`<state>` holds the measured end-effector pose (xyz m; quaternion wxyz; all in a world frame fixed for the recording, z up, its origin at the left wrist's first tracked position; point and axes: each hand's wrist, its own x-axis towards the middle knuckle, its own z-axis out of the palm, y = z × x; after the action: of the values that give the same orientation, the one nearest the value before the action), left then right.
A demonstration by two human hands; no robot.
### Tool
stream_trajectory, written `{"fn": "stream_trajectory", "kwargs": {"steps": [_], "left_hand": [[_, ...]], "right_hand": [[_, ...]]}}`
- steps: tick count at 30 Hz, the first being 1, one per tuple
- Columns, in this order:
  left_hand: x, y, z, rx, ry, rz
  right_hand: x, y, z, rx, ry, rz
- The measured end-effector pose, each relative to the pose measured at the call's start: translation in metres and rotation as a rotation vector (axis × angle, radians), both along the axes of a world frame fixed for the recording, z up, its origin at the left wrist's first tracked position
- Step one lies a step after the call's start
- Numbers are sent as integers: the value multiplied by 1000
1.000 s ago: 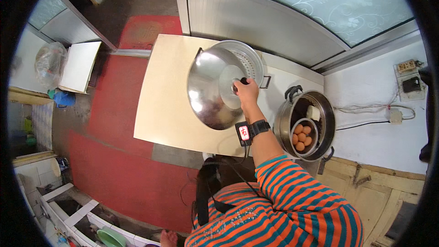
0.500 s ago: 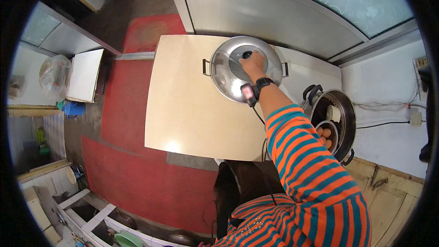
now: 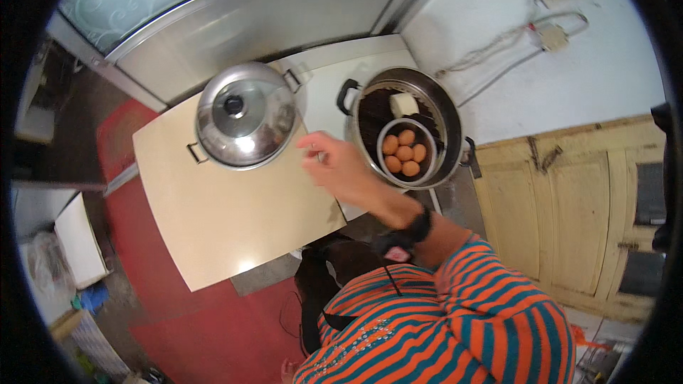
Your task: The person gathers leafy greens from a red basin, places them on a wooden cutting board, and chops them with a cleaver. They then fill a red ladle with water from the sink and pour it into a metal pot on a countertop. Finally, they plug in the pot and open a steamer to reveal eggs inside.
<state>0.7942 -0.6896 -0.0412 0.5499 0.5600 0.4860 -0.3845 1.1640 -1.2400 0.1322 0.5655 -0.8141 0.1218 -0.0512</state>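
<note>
My right hand (image 3: pixel 334 167) hovers over the table's right part, between the lidded pan and the steamer pot. Its fingers are loosely bent and apart, slightly blurred, with nothing in them. To its left sits a round steel pan (image 3: pixel 265 149) with side handles, covered by a domed lid (image 3: pixel 267 110) with a glass centre and black knob. To its right stands a large steel steamer pot (image 3: pixel 453 110), uncovered. Inside are a bowl (image 3: pixel 429 171) of several brown eggs (image 3: pixel 405 153) and a whitish block (image 3: pixel 404 104). Only a bit of my left hand (image 3: pixel 288 370) shows at the lower edge, its fingers mostly hidden.
The cream tabletop (image 3: pixel 235 220) stands against a metal and frosted-glass partition (image 3: pixel 263 25). A wall cable runs to a socket (image 3: pixel 551 37) behind the pot. Yellowish cabinet doors (image 3: pixel 562 206) are at right; red mats (image 3: pixel 206 341) cover the floor at left.
My right hand has let go of the lid knob and moved back to the right. The view has turned toward the steamer pot. The lid stays on the pan.
</note>
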Motion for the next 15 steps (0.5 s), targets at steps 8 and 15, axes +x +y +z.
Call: {"fn": "stream_trajectory", "kwargs": {"steps": [8, 15], "left_hand": [[97, 13, -7, 98, -241, -133], [82, -42, 25, 124, -126, -175]], "right_hand": [[-158, -235, -22, -437, 719, -461], [-161, -323, -130, -396, 602, -444]]}}
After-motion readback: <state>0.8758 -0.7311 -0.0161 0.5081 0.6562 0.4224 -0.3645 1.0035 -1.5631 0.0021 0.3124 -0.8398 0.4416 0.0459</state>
